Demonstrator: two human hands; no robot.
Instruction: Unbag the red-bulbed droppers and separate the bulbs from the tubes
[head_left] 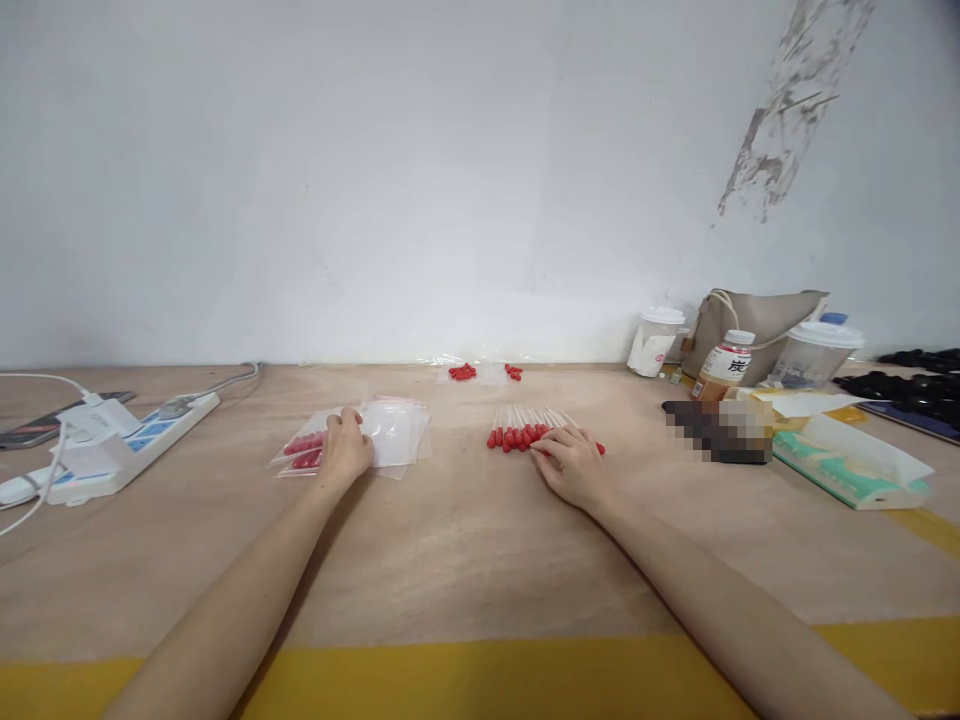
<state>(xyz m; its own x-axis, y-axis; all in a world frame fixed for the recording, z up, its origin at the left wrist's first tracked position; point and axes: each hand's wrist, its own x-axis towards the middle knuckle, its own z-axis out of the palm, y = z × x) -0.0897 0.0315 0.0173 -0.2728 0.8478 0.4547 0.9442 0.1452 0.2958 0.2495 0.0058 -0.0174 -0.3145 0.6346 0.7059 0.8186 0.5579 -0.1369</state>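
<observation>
My left hand (347,448) is closed, fingers curled down, between two sets of clear plastic bags. To its left lie filled plastic bags (304,452) with red-tipped pieces inside. At its right is a fanned stack of flat, whitish plastic bags (396,432). What its fingertips hold is hidden. My right hand (576,465) rests over the right part of a row of red-tipped sticks (517,438), thin and pale, with their red ends toward me. Thumb and forefinger pinch at one red end, and the hand covers some of the sticks.
Against the wall lie clear bags with red pieces (463,372). A white power strip (150,440) with chargers sits left. On the right stand a lidded cup (656,342), a drink bottle (724,365), a beige bag (772,320), a plastic tub (814,355) and a tissue pack (847,465).
</observation>
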